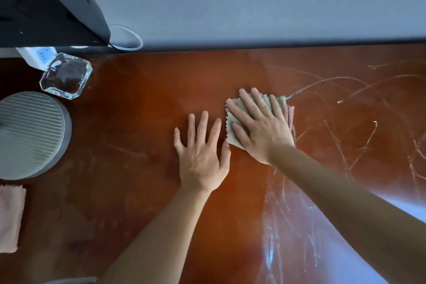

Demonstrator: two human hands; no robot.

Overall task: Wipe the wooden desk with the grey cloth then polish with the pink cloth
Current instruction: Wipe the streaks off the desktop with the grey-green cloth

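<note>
Head view showed the folded grey cloth with pinked edges (239, 108) lying mid-surface on the glossy reddish-brown wooden surface (143, 127), the right hand (260, 127) pressing it flat, fingers spread. Just left, the left hand (202, 154) rested flat, fingers spread. A folded pink cloth (10, 217) lay at the near-left edge.

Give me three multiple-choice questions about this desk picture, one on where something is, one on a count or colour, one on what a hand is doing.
1. Where does the pink cloth lie?
A. under the right hand
B. at the desk's left edge
C. on the glass ashtray

2. How many hands rest on the desk?
A. one
B. two
C. none

3. How is the right hand?
A. flat on the grey cloth
B. fist
C. lifted

Key: B, it sits below the round ribbed device; B, the left hand lies flat too; A, straight fingers press it.
</note>
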